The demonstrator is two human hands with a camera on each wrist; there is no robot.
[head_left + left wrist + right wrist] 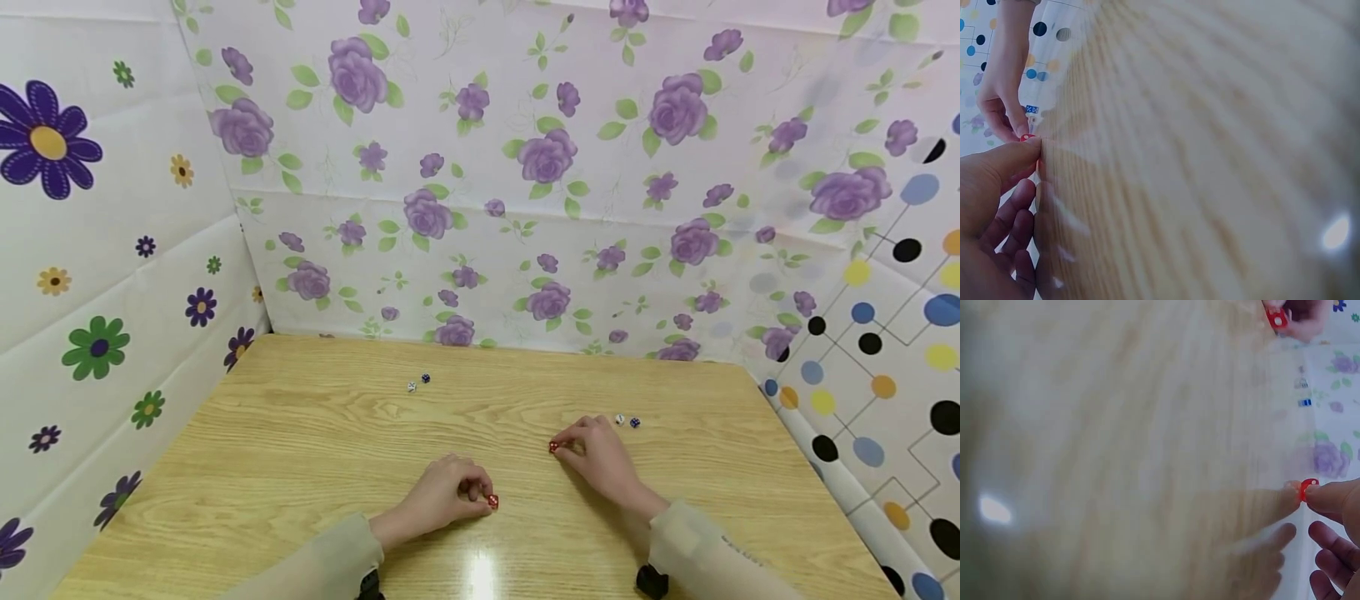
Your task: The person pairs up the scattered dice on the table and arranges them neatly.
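Near the table's front, my left hand (pixel 442 497) pinches a red die (pixel 492 502) with white pips between thumb and forefinger. Farther back and to the right, my right hand (pixel 602 460) pinches a second red die (pixel 553 447) at its fingertips, low over the wood. In the right wrist view the thumb covers part of that die (pixel 1309 487). Just beyond the right hand lie a white die (pixel 619 419) and a blue die (pixel 635 422), side by side. Another white die (pixel 412 387) and blue die (pixel 426 378) lie at the back left of the table.
The wood-grain table (pixel 315 433) meets a flowered cloth (pixel 495 167) at its back edge. A daisy-print cloth (pixel 150 317) borders the left side, a dotted cloth (pixel 862 400) the right. Light glares off the tabletop near the front.
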